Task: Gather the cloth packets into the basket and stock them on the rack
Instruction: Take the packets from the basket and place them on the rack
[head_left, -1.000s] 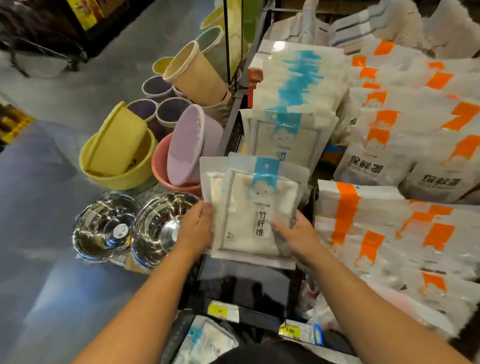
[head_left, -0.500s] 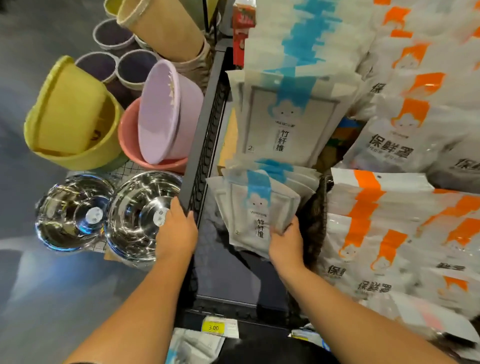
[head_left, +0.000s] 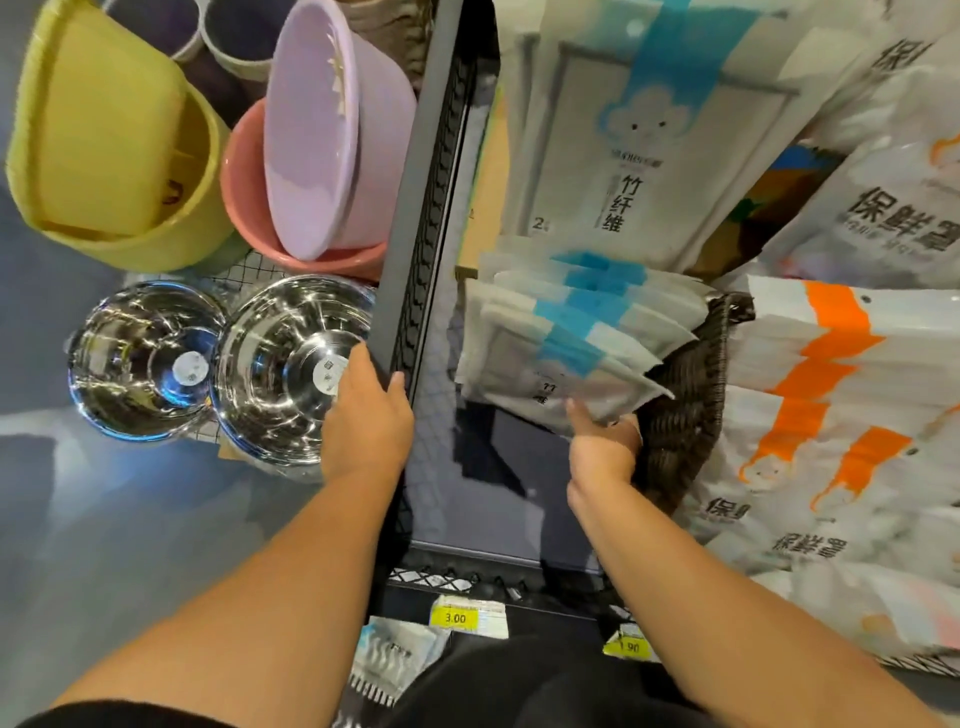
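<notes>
Apparently right hand (head_left: 602, 449) pinches cloth packets (head_left: 563, 332) fanned above it.

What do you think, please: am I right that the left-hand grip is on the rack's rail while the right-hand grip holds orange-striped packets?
Not quite. The head view shows the right-hand grip holding blue-striped packets, not orange. The left-hand grip is indeed on the rack's rail.
</notes>
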